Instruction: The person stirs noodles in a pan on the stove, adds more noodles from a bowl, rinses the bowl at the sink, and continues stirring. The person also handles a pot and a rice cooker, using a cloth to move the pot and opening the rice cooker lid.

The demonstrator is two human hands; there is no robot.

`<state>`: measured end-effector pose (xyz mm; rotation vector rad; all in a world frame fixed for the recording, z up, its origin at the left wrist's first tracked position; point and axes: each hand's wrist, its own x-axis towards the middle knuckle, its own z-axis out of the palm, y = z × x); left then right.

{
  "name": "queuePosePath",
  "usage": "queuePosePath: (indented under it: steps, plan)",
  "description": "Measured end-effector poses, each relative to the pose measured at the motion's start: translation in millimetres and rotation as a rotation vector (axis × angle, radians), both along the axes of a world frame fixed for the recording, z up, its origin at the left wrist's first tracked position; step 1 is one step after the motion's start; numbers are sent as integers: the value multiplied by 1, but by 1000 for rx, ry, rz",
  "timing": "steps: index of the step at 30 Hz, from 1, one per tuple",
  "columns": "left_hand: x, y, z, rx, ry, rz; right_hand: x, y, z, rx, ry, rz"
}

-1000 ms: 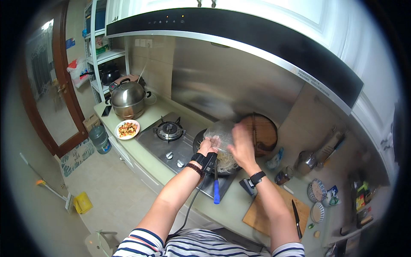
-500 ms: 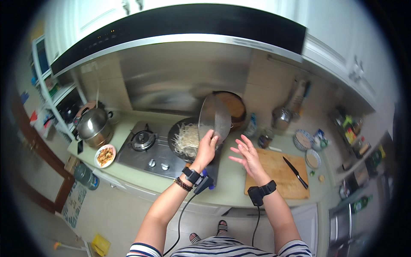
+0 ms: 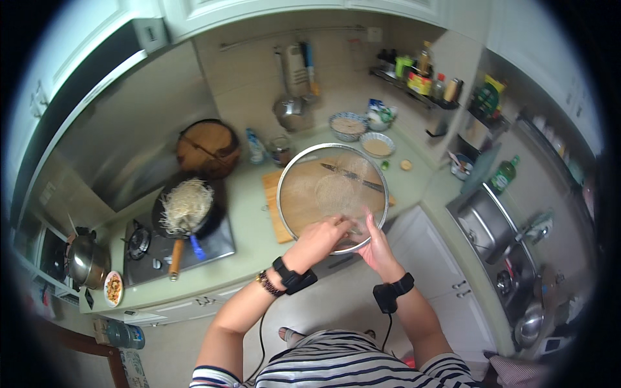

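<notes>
A round mesh strainer (image 3: 304, 169) with a metal rim is held in front of me over the cutting board (image 3: 274, 205). My right hand (image 3: 380, 251) grips its near right rim, thumb up along the inside. My left hand (image 3: 318, 240) reaches over the near rim, fingers bent together against the mesh; whatever they pinch is too small to make out. Through the mesh a black knife (image 3: 352, 176) shows on the board. To the left, a pile of pale noodles (image 3: 186, 205) fills a dark wok (image 3: 216, 205) on the stove, its wooden handle toward me.
A blue handle (image 3: 197, 247) sticks out of the wok. Behind stand a round wooden lid (image 3: 207, 147), a blue bottle (image 3: 253, 147) and a jar (image 3: 280, 150). Two bowls, one being a patterned bowl (image 3: 348, 124), sit beyond the board. At right is a sink (image 3: 482, 223).
The strainer has moved right, from tilted over the wok to above the cutting board. My right hand has taken its rim, and my left fingers are now inside it. The view has turned right.
</notes>
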<state>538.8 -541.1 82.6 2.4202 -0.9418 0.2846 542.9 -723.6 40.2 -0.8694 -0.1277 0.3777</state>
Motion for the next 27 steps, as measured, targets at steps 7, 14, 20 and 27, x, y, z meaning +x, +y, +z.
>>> queuePosePath:
  steps: [7, 14, 20, 27]
  plan:
    - [-13, -150, -1, 22, 19, -147, -61, -164, -58, -134, 198, -120]
    - [-2, 30, 33, -86, -486, 646, -114, -303, -126, -60, 494, -343]
    - [44, 246, 59, 151, -390, 1167, -133, -361, -147, -61, 530, -512]
    - [140, 24, -8, -498, 229, 513, -122, -384, -102, -203, 496, -542]
